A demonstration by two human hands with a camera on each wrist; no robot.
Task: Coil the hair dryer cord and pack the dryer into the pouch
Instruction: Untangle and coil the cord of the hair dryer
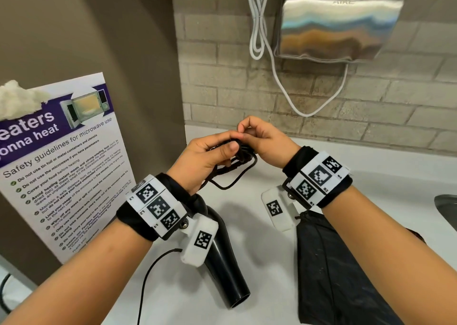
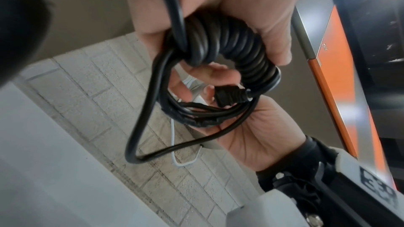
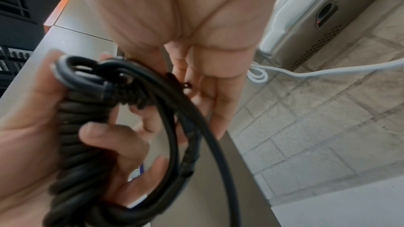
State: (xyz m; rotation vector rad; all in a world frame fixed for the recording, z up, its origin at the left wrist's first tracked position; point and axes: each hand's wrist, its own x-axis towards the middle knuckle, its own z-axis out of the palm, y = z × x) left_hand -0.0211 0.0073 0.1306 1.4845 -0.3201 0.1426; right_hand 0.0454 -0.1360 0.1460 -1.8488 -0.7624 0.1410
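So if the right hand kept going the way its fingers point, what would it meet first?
The right hand points toward the left hand, so it would first meet the coiled cord between them, which its fingertips seem to touch already.

Dryer [image 1: 223, 258] lies left of pouch [image 1: 331, 270] on counter [image 1: 259, 262].

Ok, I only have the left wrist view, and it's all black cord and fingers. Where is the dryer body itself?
Observer: The black hair dryer lies on the white counter, just below the left wrist, with its open nozzle towards the person.
Operator: And the pouch?
Observer: The black fabric pouch lies flat on the counter under the right forearm. It is to the right of the dryer and not touching it.
Operator: Is all the cord in the bundle?
Observer: No. A stretch of the black cord trails over the counter left of the dryer, outside the bundle.
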